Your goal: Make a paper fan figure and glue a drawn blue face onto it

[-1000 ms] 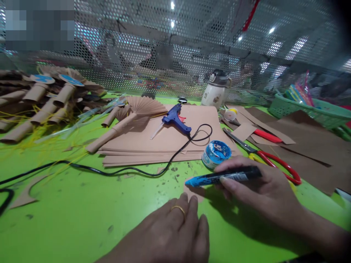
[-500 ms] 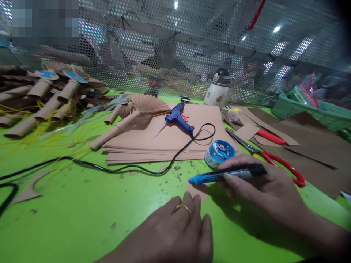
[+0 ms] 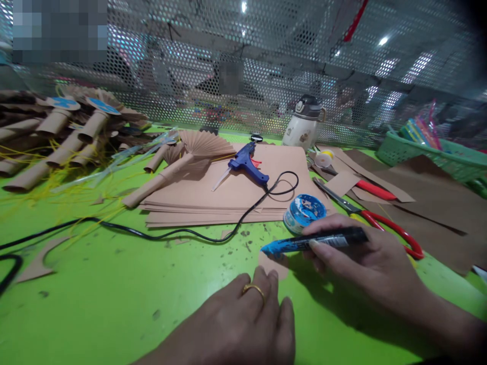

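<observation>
My right hand (image 3: pixel 357 263) is closed around a black marker pen (image 3: pixel 331 241), held nearly level, its left end smeared thick with blue paint. The painted tip is over the far edge of a small round piece of brown paper (image 3: pixel 277 266), which has blue marks on it. My left hand (image 3: pixel 251 314), with a gold ring on one finger, lies on the table with its fingertips on the near edge of that paper. Just beyond my right hand stands an open jar of blue paint (image 3: pixel 304 213).
Beyond lie a blue glue gun (image 3: pixel 249 165) with a black cord and a stack of brown paper (image 3: pixel 182 213). A pleated paper fan (image 3: pixel 203 144) rests there. Red-handled scissors (image 3: pixel 369 218), a green basket (image 3: pixel 429 152) and a bottle (image 3: pixel 302 124) are to the right; paper tubes (image 3: pixel 34 170) at left.
The marker's painted tip has shifted very slightly left over the paper. Both hands otherwise keep nearly the same place.
</observation>
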A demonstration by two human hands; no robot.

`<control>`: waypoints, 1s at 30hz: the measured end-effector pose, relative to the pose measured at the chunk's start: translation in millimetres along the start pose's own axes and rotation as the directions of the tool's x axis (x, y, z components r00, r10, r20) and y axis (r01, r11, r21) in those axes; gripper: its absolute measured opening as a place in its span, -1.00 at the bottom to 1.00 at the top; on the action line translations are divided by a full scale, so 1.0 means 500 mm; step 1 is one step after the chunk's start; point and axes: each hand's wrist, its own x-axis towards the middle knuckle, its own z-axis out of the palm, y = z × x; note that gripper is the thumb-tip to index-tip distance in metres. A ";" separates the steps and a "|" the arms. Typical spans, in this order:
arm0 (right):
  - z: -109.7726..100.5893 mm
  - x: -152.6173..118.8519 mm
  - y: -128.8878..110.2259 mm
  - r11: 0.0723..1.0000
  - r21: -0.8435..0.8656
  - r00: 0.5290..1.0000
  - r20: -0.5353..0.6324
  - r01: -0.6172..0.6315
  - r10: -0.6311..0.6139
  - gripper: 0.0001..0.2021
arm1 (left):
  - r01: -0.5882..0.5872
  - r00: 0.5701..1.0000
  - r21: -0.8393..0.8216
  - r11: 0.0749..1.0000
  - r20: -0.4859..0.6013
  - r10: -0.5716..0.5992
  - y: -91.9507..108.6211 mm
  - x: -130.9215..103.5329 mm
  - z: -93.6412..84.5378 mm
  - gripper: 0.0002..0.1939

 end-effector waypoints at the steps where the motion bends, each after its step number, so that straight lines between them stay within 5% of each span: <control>1: 0.000 0.000 0.000 1.000 0.002 1.000 0.000 0.003 -0.003 -0.89 | 0.001 1.000 0.003 1.000 -0.005 -0.001 0.000 0.000 -0.001 -0.87; 30: -0.001 0.002 -0.007 0.999 0.041 0.998 -0.053 -0.031 0.033 -0.93 | 0.045 0.999 -0.041 0.998 0.008 -0.045 0.001 -0.001 -0.005 -0.85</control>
